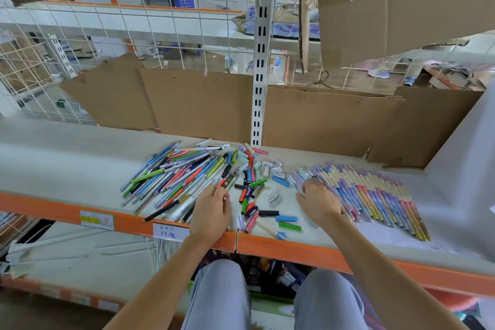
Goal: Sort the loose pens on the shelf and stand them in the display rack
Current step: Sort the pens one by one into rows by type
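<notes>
Both forearms reach up from the lower frame onto the shelf (67,169). The left hand (211,209), fingers curled, pinches a pen at the edge of the loose pens (176,177) at centre left. The right hand (318,198) lies flat, fingers spread, on the near end of the pen row (375,195) at centre right.

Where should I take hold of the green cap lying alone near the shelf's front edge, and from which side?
Pinch the green cap across its long sides, from above. It lies flat and apart from the blue cap behind it, so fingers fit on both sides.
</notes>
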